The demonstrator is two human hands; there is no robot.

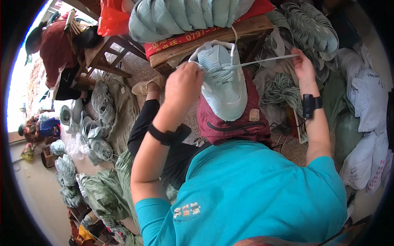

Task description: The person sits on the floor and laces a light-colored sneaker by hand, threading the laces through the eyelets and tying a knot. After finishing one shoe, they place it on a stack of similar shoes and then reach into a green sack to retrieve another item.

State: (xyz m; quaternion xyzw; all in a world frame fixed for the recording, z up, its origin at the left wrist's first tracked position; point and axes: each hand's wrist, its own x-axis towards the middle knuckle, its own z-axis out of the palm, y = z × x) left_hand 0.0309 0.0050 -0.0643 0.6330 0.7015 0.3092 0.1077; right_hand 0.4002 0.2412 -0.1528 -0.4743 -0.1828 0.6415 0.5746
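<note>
The right hand [303,65] pinches a pale lace [269,60], drawn taut from the shoe upper [227,96]; the left hand [184,82] curls at the opposite edge, fingertips too hidden to tell what it pinches. The upper rests on maroon zippered cloth [236,130] at the lap. Lacing looks well along: rows cross the tongue, while the drawn length seems unfinished. Beyond, stacked uppers [184,18] sit on the tabletop [213,36]; the red plastic bag [111,18] and white sacks [367,100] hide their contents.
</note>
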